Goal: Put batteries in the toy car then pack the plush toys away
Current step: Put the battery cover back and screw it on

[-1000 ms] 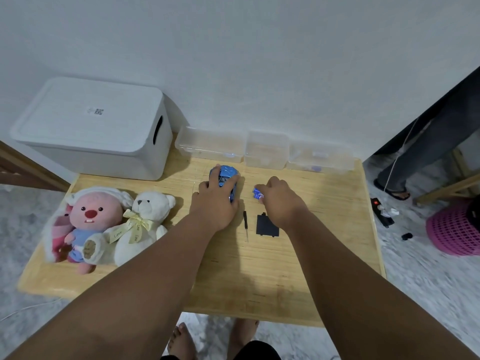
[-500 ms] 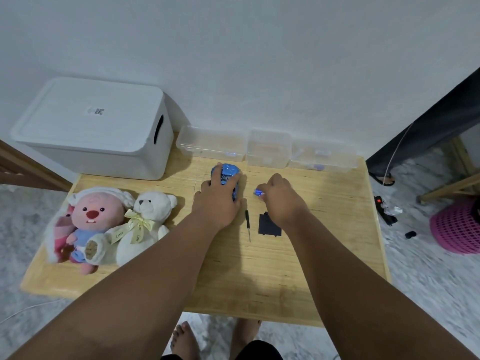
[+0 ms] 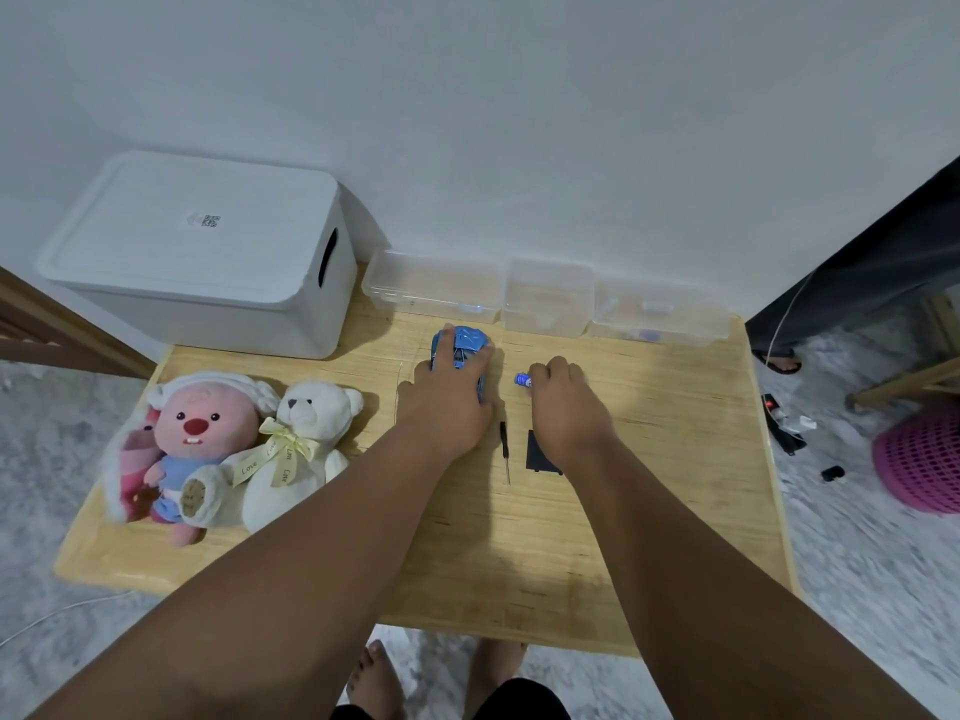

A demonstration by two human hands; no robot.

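Note:
A blue toy car [image 3: 464, 344] rests on the wooden table [image 3: 649, 459] near the back, and my left hand [image 3: 447, 402] lies over it, gripping its body. Just to the right, my right hand [image 3: 563, 407] pinches a small blue battery [image 3: 521, 379] at its fingertips, close above the table. A thin black screwdriver [image 3: 504, 449] and a black battery cover [image 3: 537, 452] lie between and under my wrists. At the left of the table lie a pink plush [image 3: 192, 433] and a white teddy bear [image 3: 306, 433] with a yellow ribbon.
A white lidded storage box [image 3: 197, 252] stands at the back left. Three clear plastic containers [image 3: 545, 304] line the wall behind the car. To the right on the floor are a pink basket [image 3: 919, 459] and a power strip [image 3: 779, 423].
My hands have hardly moved; the right hand keeps the battery beside the car. The person's legs at the far right have shifted out of the way.

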